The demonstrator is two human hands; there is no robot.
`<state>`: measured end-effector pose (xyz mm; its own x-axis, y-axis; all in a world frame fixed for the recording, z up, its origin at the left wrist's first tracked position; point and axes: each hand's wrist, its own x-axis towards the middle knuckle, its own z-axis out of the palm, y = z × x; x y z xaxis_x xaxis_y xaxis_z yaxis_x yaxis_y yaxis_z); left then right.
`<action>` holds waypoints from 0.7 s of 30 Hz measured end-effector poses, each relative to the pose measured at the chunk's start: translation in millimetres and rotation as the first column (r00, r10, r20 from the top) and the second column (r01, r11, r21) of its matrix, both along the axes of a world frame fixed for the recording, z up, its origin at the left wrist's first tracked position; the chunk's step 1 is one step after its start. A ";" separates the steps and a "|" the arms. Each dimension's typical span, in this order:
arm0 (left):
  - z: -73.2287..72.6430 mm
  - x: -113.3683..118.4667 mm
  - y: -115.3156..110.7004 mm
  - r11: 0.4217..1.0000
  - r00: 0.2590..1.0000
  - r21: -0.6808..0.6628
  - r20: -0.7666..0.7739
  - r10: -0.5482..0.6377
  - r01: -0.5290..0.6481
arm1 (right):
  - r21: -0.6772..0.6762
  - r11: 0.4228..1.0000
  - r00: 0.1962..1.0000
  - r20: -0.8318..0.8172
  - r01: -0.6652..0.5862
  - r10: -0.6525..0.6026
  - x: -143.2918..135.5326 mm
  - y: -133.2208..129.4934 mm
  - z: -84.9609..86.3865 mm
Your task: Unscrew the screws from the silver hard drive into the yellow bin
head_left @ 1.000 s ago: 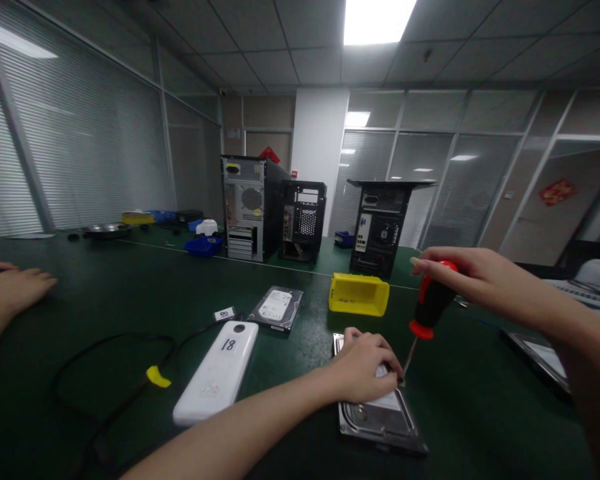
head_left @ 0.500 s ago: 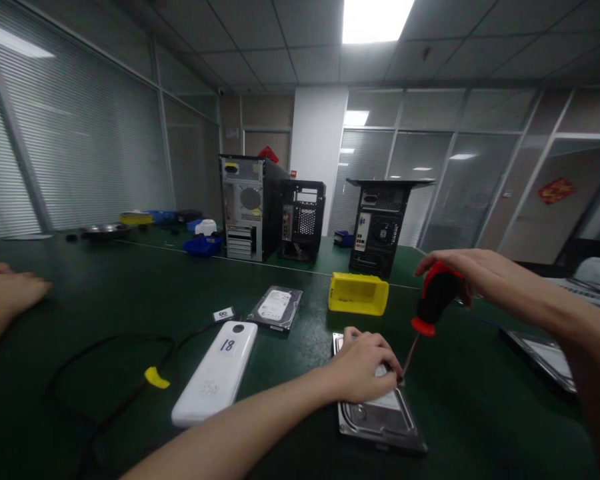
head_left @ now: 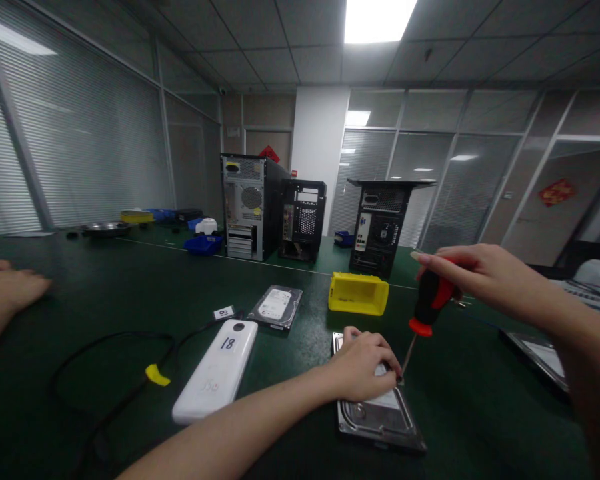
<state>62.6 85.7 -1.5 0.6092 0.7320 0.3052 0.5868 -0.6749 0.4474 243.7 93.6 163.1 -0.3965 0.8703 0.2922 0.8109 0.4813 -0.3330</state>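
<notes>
A silver hard drive point(head_left: 380, 423) lies on the green table point(head_left: 290, 433) in front of me. Across its upper part rests my left hand point(head_left: 365, 365), fingers curled over the drive and gripping it. My right hand point(head_left: 460, 270) holds a red and black screwdriver point(head_left: 430, 300) by the handle, thumb near its top. The shaft points down to the drive's right edge, beside my left fingertips; the tip itself is too small to make out. Just behind the drive stands a yellow bin point(head_left: 359, 295), its open side facing me, with small dark bits inside.
Another hard drive point(head_left: 276, 305) and a white power bank point(head_left: 217, 370) with a black cable lie left. A third drive point(head_left: 540, 357) is at right. Computer cases point(head_left: 253, 207) stand behind. Another person's hands point(head_left: 13, 290) rest at far left.
My right hand has shifted its grip on the screwdriver handle, with the thumb now stretched over the top. The handle has moved slightly left. My left hand has stayed on the drive.
</notes>
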 end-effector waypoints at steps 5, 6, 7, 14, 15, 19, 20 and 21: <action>-1.0 -0.4 -0.1 1.000 1.000 0.004 0.018 -0.001 0.001 | 0.023 0.999 1.000 -0.013 -0.027 0.027 -3.9 -2.6 -0.4; -1.5 -0.3 0.0 1.000 1.000 0.007 0.017 0.003 -0.003 | 0.021 0.999 0.999 -0.017 -0.027 0.027 -4.1 -2.3 -1.0; -2.0 -0.2 0.2 1.000 1.000 0.010 0.016 0.006 -0.006 | 0.017 1.000 0.999 -0.022 -0.024 0.025 -4.2 -1.8 -1.7; -4.9 1.3 2.1 1.000 0.999 0.028 0.038 0.011 -0.012 | -0.025 1.000 0.997 -0.082 -0.008 0.006 -2.8 3.3 -5.4; -5.0 1.4 2.1 0.999 0.999 0.030 0.043 0.014 -0.015 | -0.019 1.000 0.996 -0.087 -0.008 0.007 -2.6 3.8 -5.6; -3.5 1.1 1.3 0.999 0.999 0.031 0.033 0.011 -0.012 | 0.028 1.000 0.998 -0.069 0.009 -0.007 -3.3 5.6 -6.3; -3.0 1.0 1.1 1.000 1.000 0.028 0.025 0.011 -0.012 | 0.040 0.999 0.998 -0.061 0.016 -0.014 -3.8 5.7 -6.3; -2.7 1.0 0.9 1.000 1.000 0.025 0.018 0.013 -0.013 | 0.047 0.999 0.999 -0.050 0.020 -0.018 -4.4 5.5 -6.2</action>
<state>63.6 86.6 -4.2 0.5938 0.7318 0.3345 0.5876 -0.6784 0.4410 239.3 99.1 156.9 -0.3643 0.8620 0.3525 0.8030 0.4825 -0.3498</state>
